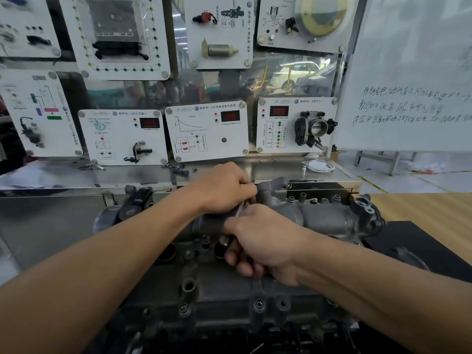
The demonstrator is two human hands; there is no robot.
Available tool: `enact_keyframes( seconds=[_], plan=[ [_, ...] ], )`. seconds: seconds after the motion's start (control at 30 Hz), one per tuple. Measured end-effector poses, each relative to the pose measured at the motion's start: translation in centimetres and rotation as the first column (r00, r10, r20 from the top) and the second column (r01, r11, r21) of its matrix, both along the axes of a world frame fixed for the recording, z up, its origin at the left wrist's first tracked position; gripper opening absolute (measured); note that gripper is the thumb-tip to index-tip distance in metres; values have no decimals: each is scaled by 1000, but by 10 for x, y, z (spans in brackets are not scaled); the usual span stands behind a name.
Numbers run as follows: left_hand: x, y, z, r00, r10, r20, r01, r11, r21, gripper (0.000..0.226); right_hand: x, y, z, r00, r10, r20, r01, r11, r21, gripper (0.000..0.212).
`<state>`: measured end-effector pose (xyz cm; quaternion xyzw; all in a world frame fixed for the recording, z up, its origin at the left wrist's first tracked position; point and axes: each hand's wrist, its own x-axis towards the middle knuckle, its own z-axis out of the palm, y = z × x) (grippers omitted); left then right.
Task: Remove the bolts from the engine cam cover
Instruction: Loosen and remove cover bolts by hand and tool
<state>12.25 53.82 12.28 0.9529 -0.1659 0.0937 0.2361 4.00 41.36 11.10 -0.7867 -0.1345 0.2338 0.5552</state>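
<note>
We see both hands close together on the cam cover (pixel 327 218) at centre: the right hand (pixel 260 244) grips a slim tool (pixel 239 210) and the left hand (pixel 224 187) curls round its upper end. Bolts (pixel 259 304) sit nearer us.

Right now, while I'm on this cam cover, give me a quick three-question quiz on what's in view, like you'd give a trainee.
1. True or false: the right hand holds nothing.
2. Multiple choice: the left hand is A) nearer the camera than the right hand, B) beyond the right hand, at the far end of the tool, C) hanging off to the side.
3. Fill in: the handwritten whiteboard stands on the person's ___ side.
Key: 1 false, it grips the tool's handle; 2 B; 3 right.
</note>
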Motion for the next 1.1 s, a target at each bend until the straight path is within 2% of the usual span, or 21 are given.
enact_keyframes(
  seconds=[0.1, 0.2, 0.27, 0.33, 0.37, 0.47, 0.53, 0.6, 0.8, 0.9, 0.97, 1.03, 1.1],
  plan=[
    [1, -5, -2, 998, 44, 39, -45, 999, 7, 31, -1, -30, 7, 999, 2, 38, 1, 997, -83, 28],
    [2, -9, -3, 995, 78, 59, -77, 997, -12, 40, 6, -54, 23, 984, 59, 169, -8, 957, -290, 33],
    [1, -9, -5, 994, 78, 76, -76, 997, -33, 48, 12, -60, 30, 905, 201, 375, 25, 854, -520, 35],
    [-1, -6, -6, 994, 64, 86, -59, 996, -64, 53, 17, -59, 35, 733, 405, 546, 167, 671, -723, 34],
    [-2, -5, -5, 995, 53, 83, -47, 996, -73, 54, 20, -61, 36, 670, 465, 579, 251, 593, -765, 33],
    [-3, -1, -3, 999, 0, 32, 2, 998, -59, 50, 38, -79, 39, 618, 452, 644, 463, 453, -762, 32],
    [-5, 1, 1, 999, -34, 23, 34, 999, -9, 36, 53, -93, 37, 562, 481, 673, 565, 370, -737, 22],
    [-8, 2, 5, 997, -74, 36, 72, 996, 50, 22, 65, -99, 33, 495, 534, 685, 622, 332, -709, 16],
    [-10, 1, 10, 993, -96, 68, 81, 976, 202, 15, 85, -105, 27, 390, 621, 679, 658, 327, -678, 13],
    [-13, 3, 19, 987, -109, 122, 95, 988, 119, 18, 79, -110, 36, 363, 603, 710, 674, 357, -647, 20],
    [-15, 11, 32, 984, -85, 157, 78, 996, 44, 16, 66, -109, 44, 330, 537, 776, 638, 479, -603, 37],
    [-18, 24, 46, 981, -65, 182, 49, 994, 94, 16, 45, -96, 51, 341, 443, 829, 510, 653, -560, 48],
    [-22, 37, 61, 982, -71, 172, 37, 980, 196, 17, 26, -77, 54, 483, 342, 806, 282, 811, -513, 54]
  ],
)
